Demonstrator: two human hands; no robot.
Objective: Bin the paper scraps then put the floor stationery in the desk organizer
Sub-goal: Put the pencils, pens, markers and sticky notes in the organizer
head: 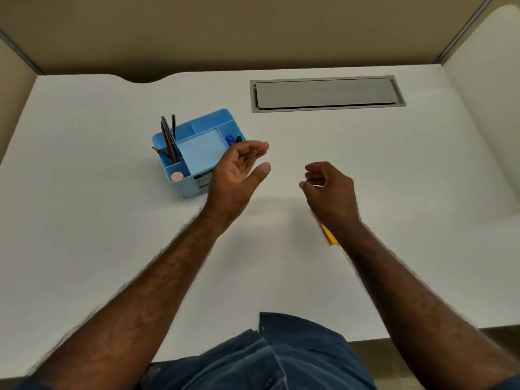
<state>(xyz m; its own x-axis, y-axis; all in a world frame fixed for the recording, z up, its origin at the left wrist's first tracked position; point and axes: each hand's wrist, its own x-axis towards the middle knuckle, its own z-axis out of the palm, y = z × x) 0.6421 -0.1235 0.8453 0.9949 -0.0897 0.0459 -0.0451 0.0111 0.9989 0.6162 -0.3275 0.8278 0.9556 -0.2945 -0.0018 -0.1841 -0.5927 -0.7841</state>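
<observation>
A light blue desk organizer [201,149] stands on the white desk [112,220], left of centre. It holds several pencils [168,139] at its left, a pink eraser [177,176] in a front cell and small purple pieces [230,140] at its right. My left hand [239,171] hovers at the organizer's right front corner, with its fingers relaxed and nothing in it. To the right, my right hand [327,190] hangs over the desk with loosely curled fingers, and I see nothing held in it. A yellow sticky-note pad [327,235] with a pink edge shows from under my right wrist, mostly hidden.
A grey cable hatch [326,94] is set flush into the desk at the back right. Beige partition walls [253,29] close off the back and both sides. My blue trousers [267,356] show at the desk's front edge.
</observation>
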